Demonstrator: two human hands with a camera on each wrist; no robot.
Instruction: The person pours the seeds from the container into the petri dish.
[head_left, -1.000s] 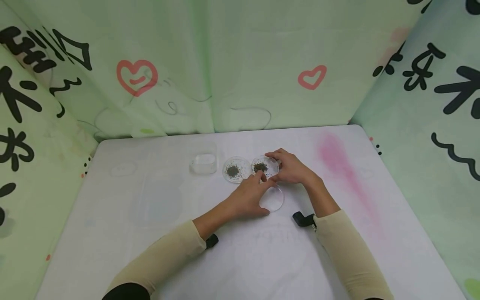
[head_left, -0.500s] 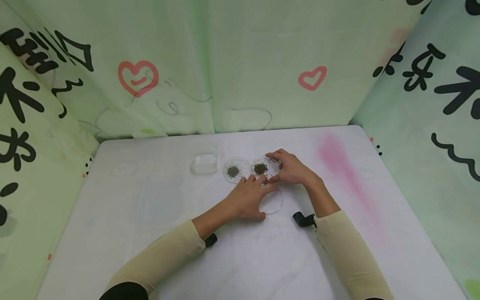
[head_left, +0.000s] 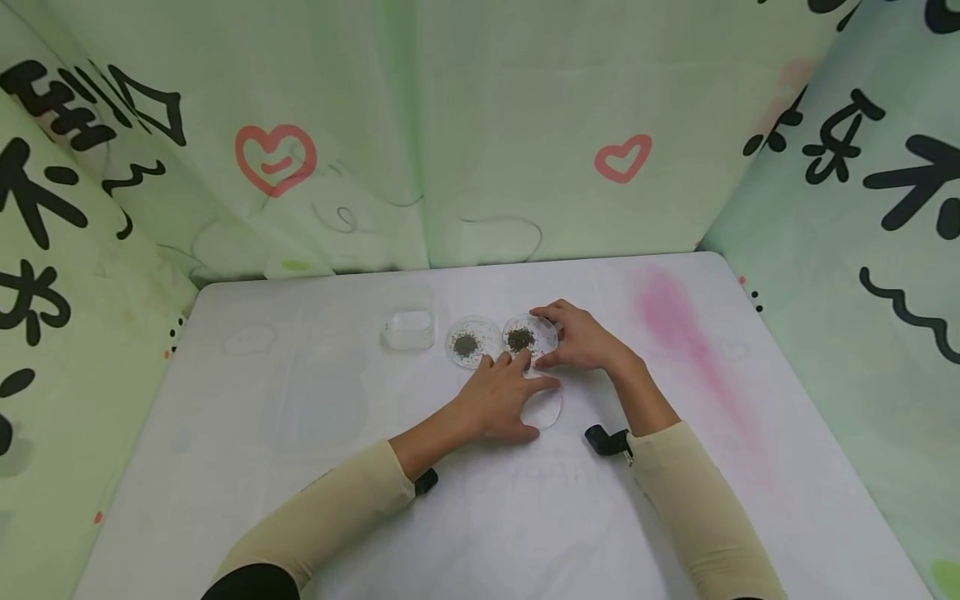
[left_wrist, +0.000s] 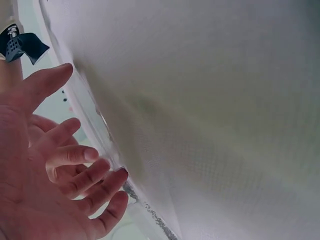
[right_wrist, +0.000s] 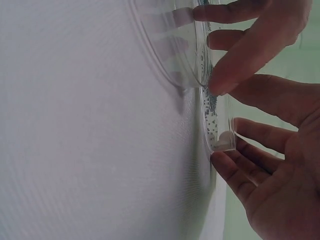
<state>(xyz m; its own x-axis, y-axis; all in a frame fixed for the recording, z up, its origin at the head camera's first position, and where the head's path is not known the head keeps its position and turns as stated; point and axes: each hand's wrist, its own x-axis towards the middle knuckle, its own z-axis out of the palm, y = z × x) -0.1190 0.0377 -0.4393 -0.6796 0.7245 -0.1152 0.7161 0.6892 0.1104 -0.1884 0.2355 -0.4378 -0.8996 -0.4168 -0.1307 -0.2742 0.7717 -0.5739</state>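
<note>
Two round clear petri dishes stand side by side on the white table. The left petri dish [head_left: 474, 340] holds a grey-dark heap with scattered bits. In the right petri dish [head_left: 542, 335] lies a brownish-green heap; my right hand [head_left: 581, 335] grips that dish at its right rim, thumb on the near side, fingers on the far side. Just nearer to me, my left hand [head_left: 498, 404] holds an empty clear round lid or dish [head_left: 542, 408] by its edge between thumb and forefinger. Its other fingertips reach the near rim of the right dish. In the right wrist view, the clear piece [right_wrist: 165, 45] looks tilted.
A clear rectangular container [head_left: 408, 328] stands left of the dishes. The white table [head_left: 300, 467] carries a pink stain [head_left: 686, 325] at the right. Green printed curtains [head_left: 480, 167] hang behind and on both sides.
The left hand has shifted slightly toward me with the clear round piece, uncovering more of the right dish's heap. The right hand keeps its grip on that dish.
</note>
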